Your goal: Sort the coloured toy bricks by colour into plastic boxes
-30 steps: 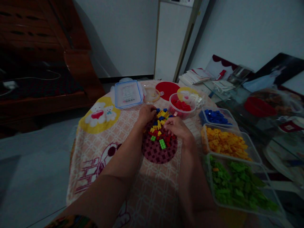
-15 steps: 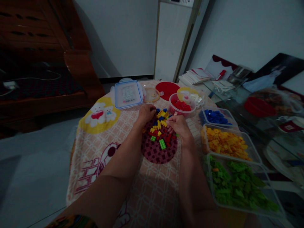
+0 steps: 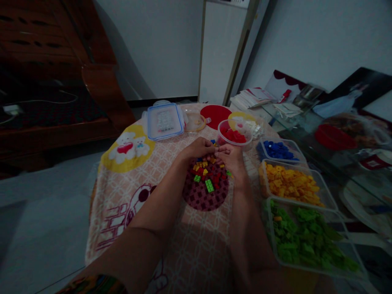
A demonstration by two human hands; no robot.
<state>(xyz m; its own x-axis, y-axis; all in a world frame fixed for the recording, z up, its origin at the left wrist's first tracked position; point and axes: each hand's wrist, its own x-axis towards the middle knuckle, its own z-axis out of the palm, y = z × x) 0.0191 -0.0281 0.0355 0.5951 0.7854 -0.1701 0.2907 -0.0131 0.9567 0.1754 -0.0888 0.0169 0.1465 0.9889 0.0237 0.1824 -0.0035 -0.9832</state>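
Observation:
A small pile of mixed red, yellow, blue and green bricks (image 3: 208, 175) lies on a dark red circle of the patterned tablecloth (image 3: 134, 179). Above the pile's far edge my left hand (image 3: 197, 148) and my right hand (image 3: 229, 157) meet fingertip to fingertip. Both have their fingers curled in a pinch, and what they hold between them is too small to make out. A green brick (image 3: 209, 185) lies at the pile's near side.
Along the right stand clear tubs of green bricks (image 3: 306, 241), yellow bricks (image 3: 289, 183) and blue bricks (image 3: 277, 150). A round tub of red bricks (image 3: 234, 135), a red lid (image 3: 217, 114) and a blue-rimmed lid (image 3: 164, 120) lie further back. A glass table (image 3: 337, 163) is at the right.
My left hand has moved right from the pile's far left edge, and my right hand has risen a little. Their fingertips now meet above the bricks.

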